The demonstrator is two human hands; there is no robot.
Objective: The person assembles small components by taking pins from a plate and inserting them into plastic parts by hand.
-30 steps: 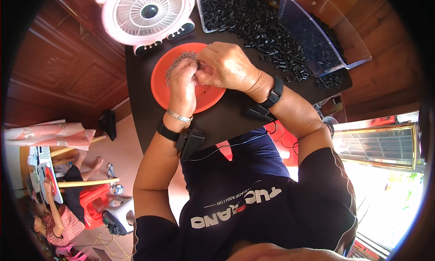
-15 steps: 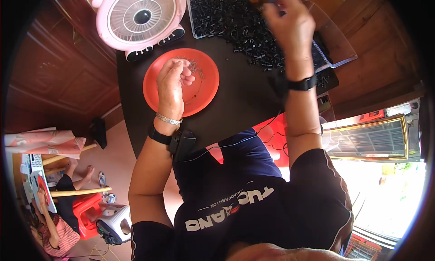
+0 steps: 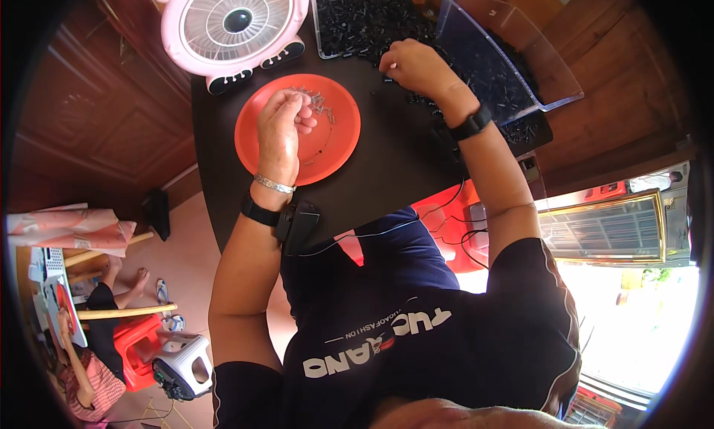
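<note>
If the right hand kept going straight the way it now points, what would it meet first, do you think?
Probably the heap of small black parts just beyond the right hand, which already reaches its edge; depth is hard to judge.

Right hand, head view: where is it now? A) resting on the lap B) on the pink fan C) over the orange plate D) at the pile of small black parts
D: the right hand sits at the edge of the pile of small black parts by the clear tray, while the left hand is the one over the orange plate.
</note>
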